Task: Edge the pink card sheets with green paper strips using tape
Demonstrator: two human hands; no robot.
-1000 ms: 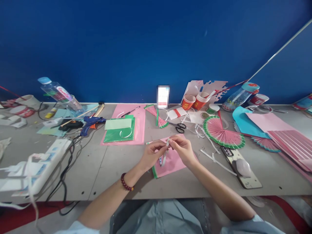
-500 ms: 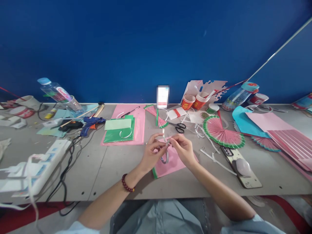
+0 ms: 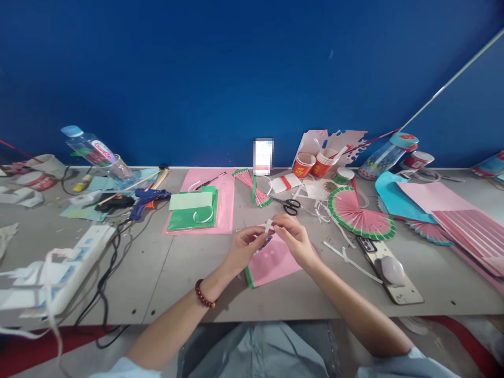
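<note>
Above a pink paper sheet [image 3: 275, 265] with a green border on its left edge, my two hands meet with fingertips almost touching. Pinched between them is a short, narrow white strip [image 3: 268, 226], its upper end sticking up. My left hand [image 3: 247, 248] is closed on the strip from the left, a beaded bracelet on its wrist. From the right, my right hand [image 3: 294, 241] has thumb and forefinger pressed together at the strip. Fingers hide the strip's lower part. Black-handled scissors [image 3: 290, 206] lie just beyond my right hand.
Left: green paper pack [image 3: 189, 218] on pink sheets, blue glue gun [image 3: 147, 199], power strip [image 3: 84, 262] with cables, tilted bottle [image 3: 98, 152]. Right: pleated watermelon-patterned fan [image 3: 360, 218], white strips [image 3: 354, 262], phone [image 3: 409, 294] under a mouse [image 3: 392, 270]. Behind: paper cups [image 3: 304, 166], lit screen [image 3: 263, 157].
The strip's curled loop that hung below my fingers no longer shows. A short piece now stands up between my fingertips. Both hands have shifted only slightly.
</note>
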